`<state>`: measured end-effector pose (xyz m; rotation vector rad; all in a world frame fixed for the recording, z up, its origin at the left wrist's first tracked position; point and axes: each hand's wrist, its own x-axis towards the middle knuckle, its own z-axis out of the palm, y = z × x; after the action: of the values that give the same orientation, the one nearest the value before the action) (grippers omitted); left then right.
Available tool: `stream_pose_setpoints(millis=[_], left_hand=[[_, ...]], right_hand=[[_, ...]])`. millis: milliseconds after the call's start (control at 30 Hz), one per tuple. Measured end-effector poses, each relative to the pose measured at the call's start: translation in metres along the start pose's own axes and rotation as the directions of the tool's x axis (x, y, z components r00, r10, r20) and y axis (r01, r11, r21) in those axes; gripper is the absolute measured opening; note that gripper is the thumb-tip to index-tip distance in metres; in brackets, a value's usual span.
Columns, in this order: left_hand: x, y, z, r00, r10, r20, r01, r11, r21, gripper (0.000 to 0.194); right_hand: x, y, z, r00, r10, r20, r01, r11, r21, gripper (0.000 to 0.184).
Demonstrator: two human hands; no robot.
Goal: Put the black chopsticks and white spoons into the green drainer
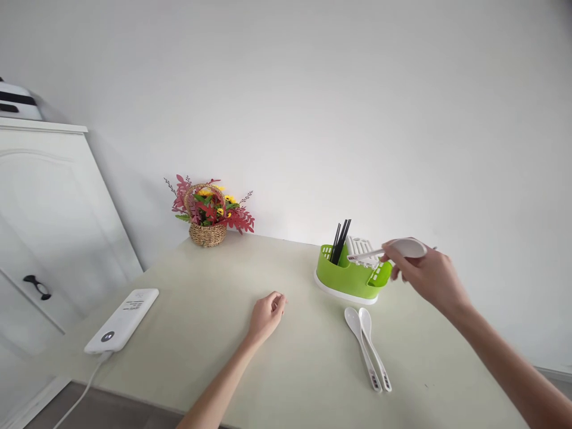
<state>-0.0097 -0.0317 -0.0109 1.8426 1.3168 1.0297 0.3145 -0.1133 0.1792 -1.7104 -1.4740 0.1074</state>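
My right hand (426, 274) is closed on a white spoon (409, 246), held above the right part of a green utensil holder (346, 280). The spoon's bowl points right and its handle reaches left, in front of the holder's white slotted rack (361, 247). Black chopsticks (340, 241) stand in the holder's left compartment. Two more white spoons (365, 342) lie side by side on the table in front of the holder, bowls toward it. My left hand (267, 316) rests on the table left of these spoons, its fingers curled in with nothing seen in them.
A wicker basket (208, 234) of red and yellow flowers stands at the table's back, by the wall. On the left lies a white power bank (123, 320) with a cable (87, 387) hanging over the front edge. A white cabinet (53, 196) stands beyond the table's left side.
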Motion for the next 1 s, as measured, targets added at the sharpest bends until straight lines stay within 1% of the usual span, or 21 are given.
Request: stream_pose_setpoints(millis=[67, 100, 167, 200, 267, 400, 500, 567, 667, 767, 867, 1000], left_hand=[[0.0, -0.001, 0.0, 1.0, 0.006, 0.003, -0.006, 1.0, 0.012, 0.043], [-0.001, -0.002, 0.0, 1.0, 0.01, 0.005, -0.01, 1.0, 0.016, 0.043], [-0.001, -0.003, 0.001, 1.0, 0.018, 0.009, -0.018, 1.0, 0.021, 0.043], [-0.001, -0.004, 0.001, 1.0, 0.021, 0.011, -0.021, 1.0, 0.023, 0.043], [-0.001, -0.005, 0.001, 1.0, 0.023, 0.019, -0.023, 0.999, 0.027, 0.042], [-0.001, -0.005, 0.001, 0.999, 0.036, 0.033, -0.037, 0.998, 0.047, 0.041], [-0.001, -0.005, 0.001, 0.998, 0.047, 0.046, -0.05, 0.997, 0.067, 0.041], [-0.001, -0.005, 0.001, 0.998, 0.04, 0.055, -0.044, 0.996, 0.08, 0.041], [-0.001, -0.005, 0.002, 0.997, 0.037, 0.062, -0.043, 0.994, 0.096, 0.041], [-0.001, -0.006, 0.002, 0.997, 0.044, 0.063, -0.051, 0.993, 0.108, 0.041], [-0.001, -0.006, 0.002, 0.997, 0.052, 0.065, -0.059, 0.992, 0.109, 0.041], [0.0, -0.005, 0.001, 0.996, 0.057, 0.068, -0.064, 0.992, 0.11, 0.041]], right_hand=[[0.012, -0.003, 0.022, 0.994, -0.112, -0.015, 0.11, 0.986, -0.127, 0.036], [0.018, -0.001, 0.035, 0.982, -0.191, -0.009, 0.185, 0.96, -0.212, 0.035], [0.029, 0.005, 0.058, 0.937, -0.346, 0.043, 0.337, 0.864, -0.375, 0.036], [0.034, 0.009, 0.069, 0.912, -0.403, 0.079, 0.396, 0.811, -0.431, 0.037], [0.042, 0.018, 0.086, 0.876, -0.46, 0.143, 0.467, 0.74, -0.484, 0.035], [0.046, 0.03, 0.11, 0.852, -0.485, 0.196, 0.509, 0.682, -0.525, 0.026], [0.041, 0.036, 0.12, 0.838, -0.501, 0.215, 0.528, 0.647, -0.55, 0.024], [0.037, 0.039, 0.125, 0.831, -0.51, 0.222, 0.535, 0.624, -0.57, 0.026], [0.034, 0.042, 0.127, 0.82, -0.528, 0.223, 0.536, 0.568, -0.625, 0.035], [0.034, 0.045, 0.127, 0.805, -0.546, 0.231, 0.543, 0.523, -0.656, 0.038], [0.035, 0.05, 0.126, 0.799, -0.549, 0.245, 0.556, 0.518, -0.65, 0.034], [0.035, 0.056, 0.123, 0.805, -0.533, 0.261, 0.562, 0.544, -0.623, 0.032]])
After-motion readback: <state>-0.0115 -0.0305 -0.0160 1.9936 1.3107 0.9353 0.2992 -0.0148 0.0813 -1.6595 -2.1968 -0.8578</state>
